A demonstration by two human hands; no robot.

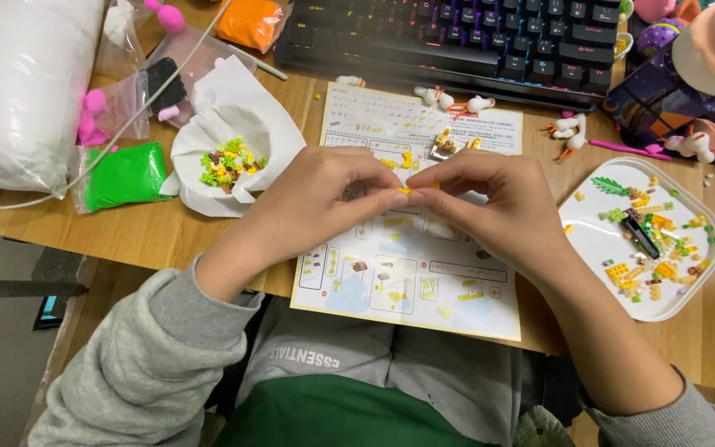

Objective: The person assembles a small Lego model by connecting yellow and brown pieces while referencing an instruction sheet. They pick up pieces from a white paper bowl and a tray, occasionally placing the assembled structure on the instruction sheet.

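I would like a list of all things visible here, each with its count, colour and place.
yellow piece: one, yellow, pinched between both hands
instruction sheet: one, white, under the hands
tray: one, white, right side, holding small bricks
paper bowl: one, white, left of the sheet, holding small bricks
green bag: one, green, left edge of the desk
orange bag: one, orange, top
keyboard: one, black, top
white sack: one, white, far left
desk: one, wooden
left hand: one, grip on the yellow piece
right hand: one, grip on the yellow piece
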